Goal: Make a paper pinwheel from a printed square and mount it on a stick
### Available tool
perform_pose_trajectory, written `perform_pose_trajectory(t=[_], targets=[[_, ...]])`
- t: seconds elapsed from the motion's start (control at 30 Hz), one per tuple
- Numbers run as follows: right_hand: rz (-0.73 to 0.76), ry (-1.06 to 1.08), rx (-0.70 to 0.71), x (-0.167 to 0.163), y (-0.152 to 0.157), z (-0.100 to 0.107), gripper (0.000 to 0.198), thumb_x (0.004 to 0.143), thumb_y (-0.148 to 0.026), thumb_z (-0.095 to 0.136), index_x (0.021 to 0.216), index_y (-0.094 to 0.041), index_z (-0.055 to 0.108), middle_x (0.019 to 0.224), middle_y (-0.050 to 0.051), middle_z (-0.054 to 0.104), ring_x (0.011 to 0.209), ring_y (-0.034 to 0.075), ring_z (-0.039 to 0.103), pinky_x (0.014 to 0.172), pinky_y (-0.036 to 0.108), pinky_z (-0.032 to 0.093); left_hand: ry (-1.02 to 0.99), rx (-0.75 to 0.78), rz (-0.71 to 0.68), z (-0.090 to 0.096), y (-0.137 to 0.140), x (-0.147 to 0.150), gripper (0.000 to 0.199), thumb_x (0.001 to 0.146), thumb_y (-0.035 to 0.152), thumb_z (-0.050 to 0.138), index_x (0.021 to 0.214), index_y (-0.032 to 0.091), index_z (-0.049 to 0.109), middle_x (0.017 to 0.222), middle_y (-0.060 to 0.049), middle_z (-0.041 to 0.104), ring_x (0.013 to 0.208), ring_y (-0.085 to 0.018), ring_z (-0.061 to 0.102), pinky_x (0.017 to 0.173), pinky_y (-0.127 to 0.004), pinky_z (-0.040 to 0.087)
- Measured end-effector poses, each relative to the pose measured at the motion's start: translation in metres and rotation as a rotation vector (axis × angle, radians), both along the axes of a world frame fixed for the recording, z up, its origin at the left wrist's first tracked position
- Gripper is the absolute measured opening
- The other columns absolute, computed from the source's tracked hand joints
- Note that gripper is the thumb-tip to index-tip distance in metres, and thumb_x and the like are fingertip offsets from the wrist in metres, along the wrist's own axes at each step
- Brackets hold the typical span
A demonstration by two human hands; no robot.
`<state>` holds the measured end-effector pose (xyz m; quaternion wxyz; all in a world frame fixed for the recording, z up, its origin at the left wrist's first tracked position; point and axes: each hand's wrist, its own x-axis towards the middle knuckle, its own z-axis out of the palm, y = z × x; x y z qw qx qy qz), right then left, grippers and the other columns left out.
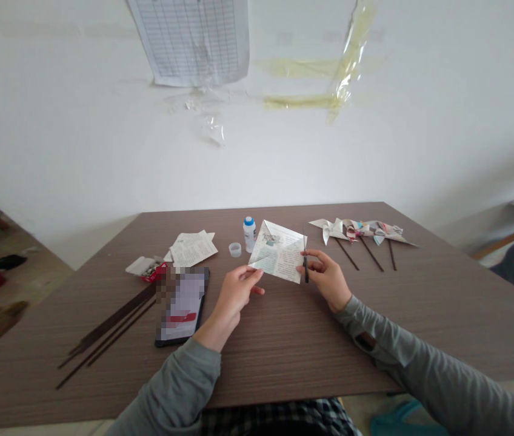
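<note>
A square of printed paper (pixel 279 249) with crease lines is held up over the table in front of me. My left hand (pixel 235 293) pinches its lower left corner between thumb and fingers. In my right hand (pixel 327 275) is a pair of dark-handled scissors (pixel 305 266), blades pointing up beside the paper's right corner. Whether the blades touch the paper I cannot tell. Just behind the paper stands a white glue bottle (pixel 249 233) with a blue cap, and a small clear cup (pixel 234 249) sits to its left.
Paper pinwheels (pixel 361 231) on dark sticks lie at the back right. On the left are more printed paper squares (pixel 192 248), an open red-and-white box (pixel 148 267) of small items, a phone (pixel 183 309) and several dark sticks (pixel 111 321). A white wall (pixel 220 175) rises behind the table (pixel 275 351).
</note>
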<state>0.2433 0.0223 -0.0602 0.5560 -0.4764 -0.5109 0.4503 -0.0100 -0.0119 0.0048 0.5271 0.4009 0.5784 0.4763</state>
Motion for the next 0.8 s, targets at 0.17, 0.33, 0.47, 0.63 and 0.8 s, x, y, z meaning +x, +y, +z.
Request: perform_pose_trajectory(t=[0.17, 0.33, 0.47, 0.63, 0.8], targets=[[0.006, -0.02, 0.002, -0.003, -0.003, 0.002, 0.071, 0.071, -0.063, 0.113, 0.123, -0.025, 0.085, 0.083, 0.002, 0.086, 0.073, 0.024, 0.07, 0.073, 0.039, 0.056, 0.0, 0.026, 0.035, -0.001, 0.002, 0.0, 0.032, 0.083, 0.031, 0.108, 0.08, 0.02, 0.078, 0.086, -0.003, 0.084, 0.055, -0.015, 0.077, 0.047, -0.02, 0.018], [0.032, -0.032, -0.001, -0.006, -0.007, 0.005, 0.071, 0.071, -0.064, 0.114, 0.121, -0.024, 0.084, 0.079, 0.0, 0.084, 0.069, 0.021, 0.063, 0.071, 0.038, 0.05, -0.018, 0.046, 0.077, 0.0, 0.002, 0.0, 0.033, 0.082, 0.035, 0.108, 0.086, 0.02, 0.079, 0.095, -0.006, 0.088, 0.054, -0.015, 0.076, 0.047, -0.02, 0.019], [0.029, -0.01, -0.007, -0.009, -0.008, 0.004, 0.066, 0.072, -0.058, 0.112, 0.121, -0.025, 0.084, 0.081, 0.001, 0.086, 0.069, 0.021, 0.065, 0.071, 0.038, 0.051, -0.039, 0.046, 0.08, 0.0, 0.002, 0.0, 0.032, 0.083, 0.035, 0.108, 0.088, 0.019, 0.081, 0.097, -0.008, 0.09, 0.053, -0.014, 0.075, 0.047, -0.02, 0.019], [-0.013, 0.064, -0.013, -0.014, -0.008, 0.003, 0.067, 0.066, -0.057, 0.114, 0.117, -0.025, 0.084, 0.08, 0.001, 0.085, 0.07, 0.021, 0.066, 0.071, 0.037, 0.049, -0.052, 0.049, -0.002, -0.007, 0.0, 0.003, 0.031, 0.084, 0.037, 0.111, 0.091, 0.018, 0.087, 0.101, -0.012, 0.094, 0.056, -0.015, 0.078, 0.046, -0.019, 0.022], [-0.046, 0.1, -0.001, -0.019, -0.01, 0.005, 0.073, 0.061, -0.063, 0.12, 0.113, -0.025, 0.085, 0.072, -0.002, 0.079, 0.066, 0.019, 0.06, 0.068, 0.035, 0.045, -0.067, 0.084, -0.064, -0.02, -0.003, 0.01, 0.028, 0.08, 0.035, 0.113, 0.091, 0.019, 0.094, 0.1, -0.013, 0.097, 0.059, -0.017, 0.077, 0.042, -0.02, 0.029]])
